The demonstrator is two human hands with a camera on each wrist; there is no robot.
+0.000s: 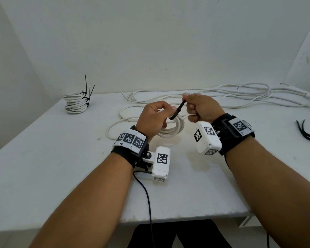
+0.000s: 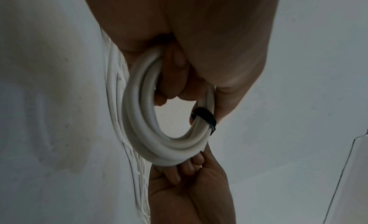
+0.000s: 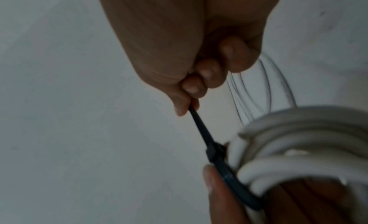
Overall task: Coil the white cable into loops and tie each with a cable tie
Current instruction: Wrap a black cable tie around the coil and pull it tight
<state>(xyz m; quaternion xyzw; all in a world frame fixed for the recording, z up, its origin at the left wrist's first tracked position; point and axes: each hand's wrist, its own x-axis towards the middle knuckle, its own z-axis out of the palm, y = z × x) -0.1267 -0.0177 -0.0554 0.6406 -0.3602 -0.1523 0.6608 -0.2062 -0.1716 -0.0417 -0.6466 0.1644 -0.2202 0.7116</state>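
Note:
A small coil of white cable (image 1: 174,128) (image 2: 145,133) (image 3: 298,148) is held just above the white table (image 1: 61,167). My left hand (image 1: 155,117) (image 2: 199,62) grips it, fingers through the loop. A black cable tie (image 1: 177,111) (image 2: 206,117) (image 3: 217,158) wraps the coil. My right hand (image 1: 200,108) (image 3: 189,70) pinches the tie's free tail, which runs taut up and to the right from the tie's head. Loose white cable (image 1: 222,97) trails from the coil across the back of the table.
A finished stack of tied white coils (image 1: 76,102) with black tie tails sticking up stands at the back left. Spare black cable ties (image 1: 308,133) lie at the right edge. White walls close the back and sides. The table's front edge (image 1: 186,218) is near my body.

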